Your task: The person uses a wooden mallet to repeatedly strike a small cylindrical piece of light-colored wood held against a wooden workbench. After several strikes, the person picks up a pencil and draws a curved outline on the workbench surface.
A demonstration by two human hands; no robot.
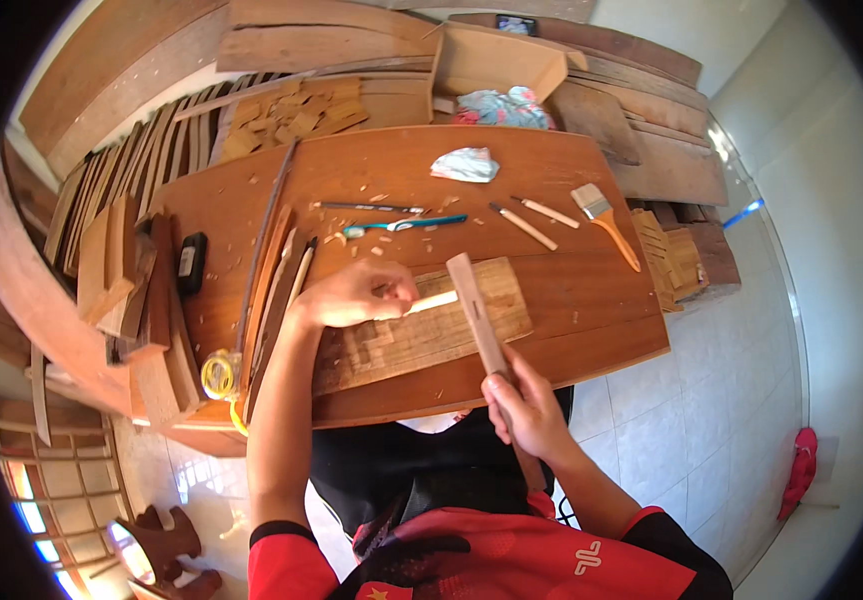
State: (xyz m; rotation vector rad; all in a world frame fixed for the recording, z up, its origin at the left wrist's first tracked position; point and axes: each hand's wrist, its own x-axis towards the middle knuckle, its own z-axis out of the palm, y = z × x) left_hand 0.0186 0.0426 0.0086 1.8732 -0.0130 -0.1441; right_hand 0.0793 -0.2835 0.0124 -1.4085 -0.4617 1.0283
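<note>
My left hand (359, 292) is closed over the wooden board (451, 345), its fingers pinching a short pale stick (433, 303). The stick's far end meets the side of a long wooden strip (486, 340), or lies just beside it; I cannot tell which. Closed around that strip's lower part is my right hand (533, 408). The strip slants up over the board and has a small dark slot near its middle. Wood chips lie scattered on the brown table (591, 330) beyond the board.
Beyond the board lie a dark pencil (366, 208), a blue toothbrush (406, 224), two pale-handled tools (523, 227), a paintbrush (606, 225) and a crumpled cloth (464, 165). Wooden strips (266, 290) and a yellow tape measure (221, 375) sit left. Stacked planks (651, 150) surround the table.
</note>
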